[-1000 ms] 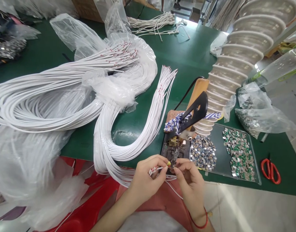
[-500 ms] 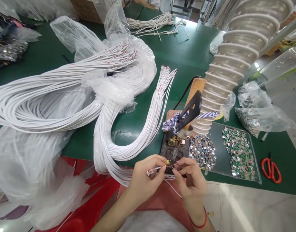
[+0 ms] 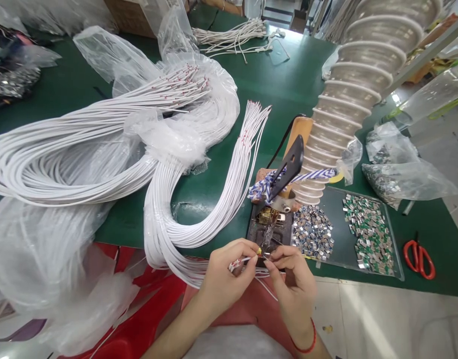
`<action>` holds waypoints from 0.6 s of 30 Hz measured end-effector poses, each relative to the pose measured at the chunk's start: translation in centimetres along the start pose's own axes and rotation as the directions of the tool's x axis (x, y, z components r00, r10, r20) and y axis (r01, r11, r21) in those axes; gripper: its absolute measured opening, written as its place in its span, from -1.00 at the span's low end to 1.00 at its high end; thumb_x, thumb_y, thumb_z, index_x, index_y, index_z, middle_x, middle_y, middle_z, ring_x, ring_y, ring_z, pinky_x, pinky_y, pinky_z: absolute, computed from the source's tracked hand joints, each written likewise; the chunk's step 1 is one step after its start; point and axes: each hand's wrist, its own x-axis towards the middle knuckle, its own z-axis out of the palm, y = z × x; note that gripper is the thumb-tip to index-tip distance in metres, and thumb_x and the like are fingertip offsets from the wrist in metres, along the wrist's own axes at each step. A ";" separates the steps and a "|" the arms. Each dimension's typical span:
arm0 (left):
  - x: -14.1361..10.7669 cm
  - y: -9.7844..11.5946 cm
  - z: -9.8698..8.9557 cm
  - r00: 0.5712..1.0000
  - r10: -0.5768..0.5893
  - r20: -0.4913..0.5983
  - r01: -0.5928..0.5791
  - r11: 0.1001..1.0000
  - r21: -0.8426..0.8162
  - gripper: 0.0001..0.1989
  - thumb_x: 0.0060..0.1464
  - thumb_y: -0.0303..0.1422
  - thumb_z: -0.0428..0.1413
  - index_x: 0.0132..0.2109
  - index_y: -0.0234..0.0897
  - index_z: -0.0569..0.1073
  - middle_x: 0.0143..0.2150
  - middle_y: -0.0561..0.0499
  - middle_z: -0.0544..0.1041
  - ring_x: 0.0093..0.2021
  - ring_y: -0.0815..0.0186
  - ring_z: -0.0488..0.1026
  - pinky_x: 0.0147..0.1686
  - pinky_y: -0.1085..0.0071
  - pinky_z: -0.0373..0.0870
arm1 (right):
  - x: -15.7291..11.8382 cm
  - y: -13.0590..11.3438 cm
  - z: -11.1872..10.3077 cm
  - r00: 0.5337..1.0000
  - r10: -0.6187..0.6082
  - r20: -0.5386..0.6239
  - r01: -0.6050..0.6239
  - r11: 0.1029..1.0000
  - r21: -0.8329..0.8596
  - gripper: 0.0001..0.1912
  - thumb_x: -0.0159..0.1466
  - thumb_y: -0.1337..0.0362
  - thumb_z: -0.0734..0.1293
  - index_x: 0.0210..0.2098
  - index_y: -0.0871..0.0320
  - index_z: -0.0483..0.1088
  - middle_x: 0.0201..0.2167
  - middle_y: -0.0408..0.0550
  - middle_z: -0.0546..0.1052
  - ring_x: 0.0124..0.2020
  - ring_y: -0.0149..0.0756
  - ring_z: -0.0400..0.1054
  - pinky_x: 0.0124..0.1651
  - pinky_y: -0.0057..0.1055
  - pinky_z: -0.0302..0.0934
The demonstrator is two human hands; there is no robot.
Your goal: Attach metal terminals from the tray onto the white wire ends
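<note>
My left hand [image 3: 227, 271] is closed on a few white cables [image 3: 235, 265] with red-marked ends. A small yellow piece [image 3: 259, 251] shows at its fingertips. Close by on the right, my right hand [image 3: 292, 281] pinches something tiny at the cable tip; fingers hide most of it, and I cannot make out its kind. Both hands are over the front of a dark soldering stand [image 3: 257, 232]. Behind them, a black perforated bracket [image 3: 289, 167] is tied with blue-and-white cord [image 3: 262, 187].
A tray [image 3: 337, 229] holds metal connectors [image 3: 313, 232] and green-backed connectors [image 3: 371, 237]. Red-handled scissors [image 3: 419, 259] lie at right. A ribbed hose [image 3: 348, 94] descends beside the stand. White cable bundles [image 3: 199, 234] and plastic wrapping [image 3: 169, 139] cover the left side of the green table [image 3: 289, 85].
My right hand has shifted slightly left, its thumb and index finger now closed together near the cable tip. The left hand keeps its hold; the whole view has shifted a little.
</note>
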 end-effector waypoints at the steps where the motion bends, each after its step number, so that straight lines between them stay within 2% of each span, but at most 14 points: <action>1: 0.0 -0.1 0.0 1.000 -0.010 0.004 0.010 1.000 -0.002 -0.81 0.12 -0.55 0.12 -0.43 -0.26 0.51 -0.34 -0.01 0.67 -0.36 0.35 0.61 -0.33 0.54 0.50 | -0.1 0.0 0.0 1.000 0.004 -0.002 -0.004 1.000 0.010 -0.81 0.35 0.45 0.41 -0.33 0.06 0.42 -0.28 -0.16 0.54 -0.21 -0.38 0.47 -0.14 -0.50 0.38; 7: 0.0 0.0 -0.3 0.998 -0.057 0.038 0.058 0.998 -0.013 -0.80 0.12 -0.54 0.11 -0.44 -0.26 0.50 -0.35 -0.01 0.66 -0.37 0.35 0.59 -0.34 0.53 0.47 | 0.0 -0.1 0.0 0.999 0.039 0.000 -0.039 0.995 0.088 -0.81 0.33 0.45 0.42 -0.35 0.06 0.44 -0.22 -0.11 0.60 -0.18 -0.32 0.52 -0.15 -0.46 0.43; 12: 0.2 0.1 -0.2 0.998 -0.058 0.027 0.058 0.998 -0.015 -0.80 0.11 -0.55 0.09 -0.45 -0.26 0.48 -0.35 0.00 0.66 -0.39 0.36 0.58 -0.41 0.55 0.43 | 0.2 -0.1 0.0 0.999 0.035 0.019 -0.036 0.997 0.070 -0.82 0.32 0.46 0.43 -0.35 0.06 0.46 -0.22 -0.10 0.61 -0.19 -0.31 0.54 -0.19 -0.47 0.45; 18: 0.4 -0.2 -0.2 0.999 -0.047 0.021 0.047 0.999 -0.013 -0.79 0.10 -0.58 0.08 -0.46 -0.25 0.47 -0.34 0.01 0.65 -0.36 0.36 0.59 -0.34 0.54 0.46 | 0.6 0.0 0.0 0.999 0.003 0.041 -0.006 0.998 0.070 -0.80 0.32 0.48 0.42 -0.36 0.07 0.44 -0.22 -0.13 0.60 -0.25 -0.38 0.54 -0.18 -0.49 0.46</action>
